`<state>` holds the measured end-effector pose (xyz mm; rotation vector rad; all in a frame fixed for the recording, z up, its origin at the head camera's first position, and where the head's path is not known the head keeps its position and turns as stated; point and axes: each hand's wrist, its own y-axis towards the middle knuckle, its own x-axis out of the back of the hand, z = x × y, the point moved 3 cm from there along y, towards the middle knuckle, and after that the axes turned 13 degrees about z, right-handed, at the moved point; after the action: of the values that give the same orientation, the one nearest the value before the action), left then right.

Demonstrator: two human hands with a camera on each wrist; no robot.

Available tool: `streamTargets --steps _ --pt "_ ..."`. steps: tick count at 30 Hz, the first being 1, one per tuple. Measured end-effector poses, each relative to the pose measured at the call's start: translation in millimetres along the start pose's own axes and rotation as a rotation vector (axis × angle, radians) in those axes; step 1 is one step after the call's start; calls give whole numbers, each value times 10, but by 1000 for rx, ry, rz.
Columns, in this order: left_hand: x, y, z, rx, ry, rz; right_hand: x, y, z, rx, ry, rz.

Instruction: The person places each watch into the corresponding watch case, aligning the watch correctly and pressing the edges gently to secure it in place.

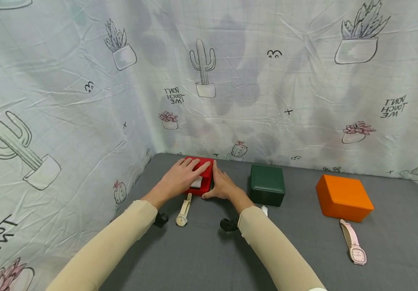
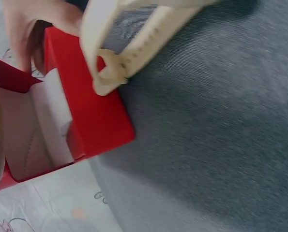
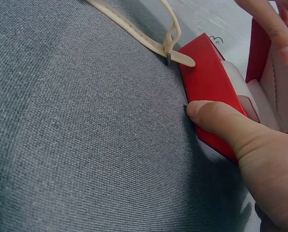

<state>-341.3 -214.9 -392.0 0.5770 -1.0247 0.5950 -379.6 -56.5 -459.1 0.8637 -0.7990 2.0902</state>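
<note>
A red watch box [image 1: 206,185] stands at the back left of the table with its lid partly raised. Inside it, a white cushion [image 2: 52,101] and pale lining show in the left wrist view. My left hand [image 1: 178,178] holds the lid, its thumb on the inner side. The right hand [image 1: 225,185] grips the box's right side, with its thumb [image 3: 216,118] against the front face. A cream-strapped watch [image 1: 183,212] lies just in front of the box; its strap end comes up to the front face in the right wrist view.
A closed green box [image 1: 267,184] stands right of the red one, a white strap [image 1: 264,210] partly hidden by my right forearm before it. Farther right is a closed orange box [image 1: 345,198], with a pink watch [image 1: 354,246] in front. A printed curtain [image 1: 252,93] hangs behind the table.
</note>
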Motion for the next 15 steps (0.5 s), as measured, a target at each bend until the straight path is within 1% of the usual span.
streamTargets --steps 4,10,15 --pt "39 36 24 28 -36 -8 0 4 -4 1 7 6" --pt "44 76 46 52 -81 25 7 -2 -2 -5 5 21" --pt "64 136 86 115 -125 48 5 -12 17 -12 10 29"
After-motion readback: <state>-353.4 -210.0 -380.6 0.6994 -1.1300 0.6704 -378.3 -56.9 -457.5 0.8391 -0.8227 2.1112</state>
